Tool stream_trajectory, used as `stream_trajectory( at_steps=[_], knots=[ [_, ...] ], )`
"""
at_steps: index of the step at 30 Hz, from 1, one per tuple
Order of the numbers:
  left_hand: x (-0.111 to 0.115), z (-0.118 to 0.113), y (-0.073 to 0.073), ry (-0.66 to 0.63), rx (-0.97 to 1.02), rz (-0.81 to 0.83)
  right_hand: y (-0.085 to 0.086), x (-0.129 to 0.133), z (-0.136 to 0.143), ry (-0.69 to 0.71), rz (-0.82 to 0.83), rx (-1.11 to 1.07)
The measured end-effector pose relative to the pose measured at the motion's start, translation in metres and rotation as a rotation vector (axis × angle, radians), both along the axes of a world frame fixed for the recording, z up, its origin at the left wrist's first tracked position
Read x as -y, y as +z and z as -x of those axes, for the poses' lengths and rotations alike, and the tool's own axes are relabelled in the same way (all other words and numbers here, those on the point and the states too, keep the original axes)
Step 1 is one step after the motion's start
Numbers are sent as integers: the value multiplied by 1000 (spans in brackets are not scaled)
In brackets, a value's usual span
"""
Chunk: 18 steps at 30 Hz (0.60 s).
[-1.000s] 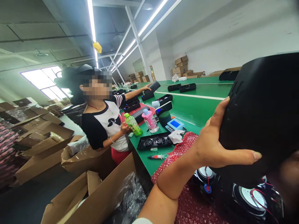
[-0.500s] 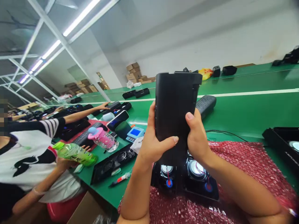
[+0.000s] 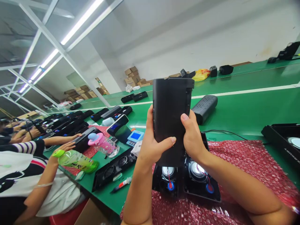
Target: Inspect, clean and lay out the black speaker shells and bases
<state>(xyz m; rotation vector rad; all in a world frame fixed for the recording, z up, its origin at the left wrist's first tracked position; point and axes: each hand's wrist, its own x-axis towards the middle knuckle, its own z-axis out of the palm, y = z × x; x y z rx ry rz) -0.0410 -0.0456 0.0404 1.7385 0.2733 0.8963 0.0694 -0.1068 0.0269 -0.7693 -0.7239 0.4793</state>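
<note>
Raised in front of me is a black plastic speaker housing (image 3: 170, 106), held upright between both hands. My left hand (image 3: 156, 142) grips its left side, the thumb lying across the lower face. From the right, my right hand (image 3: 193, 134) clasps the other edge with its thumb on the front. The fingers behind the housing are hidden. Below it, two black panels with round speaker drivers, a left driver (image 3: 168, 172) and a right driver (image 3: 197, 171), show red wires and blue round pieces. They rest on red bubble wrap (image 3: 241, 168).
A grey speaker shell (image 3: 205, 107) lies beyond my hands on the green bench (image 3: 236, 115). Leftward are a pink-lidded bottle (image 3: 104, 143), a green bottle (image 3: 78, 161), a blue-screened device (image 3: 135, 137), a syringe (image 3: 121, 185) and a black panel (image 3: 113, 168). A co-worker (image 3: 35, 175) sits at left.
The housing and my hands have shifted slightly left and a little down in view, grip unchanged. The co-worker's outstretched arm has drawn back, and both their hands are now at a dark housing.
</note>
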Motion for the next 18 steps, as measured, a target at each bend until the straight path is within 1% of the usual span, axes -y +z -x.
stream_trajectory(
  at_steps=[3, 4, 5, 7, 9, 10, 11, 13, 15, 18],
  knots=[
    [-2, 1, 1, 1, -6, 11, -2, -3, -3, 15, 38, 16],
    [-4, 1, 1, -4, -7, 19, -2, -4, -5, 45, 50, 16],
    [-5, 2, 2, -6, -9, 31, -2, -4, -8, 95, 59, 13],
    [-7, 3, 4, 1, -21, 63, -1, -5, -15, 242, 60, 25],
    [-9, 5, 5, 28, -22, 94, 1, -3, -21, 404, 52, 100],
    [-10, 6, 5, 38, -5, 110, 2, -3, -24, 463, 49, 154],
    [-10, 6, 5, 41, 28, 127, 2, -2, -26, 493, 44, 205],
    [-10, 5, 5, 31, 108, 163, 3, 0, -29, 497, 47, 267],
    [-9, 4, 3, 10, 168, 198, 3, 0, -29, 470, 56, 279],
    [-8, 3, 1, 7, 161, 194, 1, -2, -28, 460, 70, 258]
  ],
)
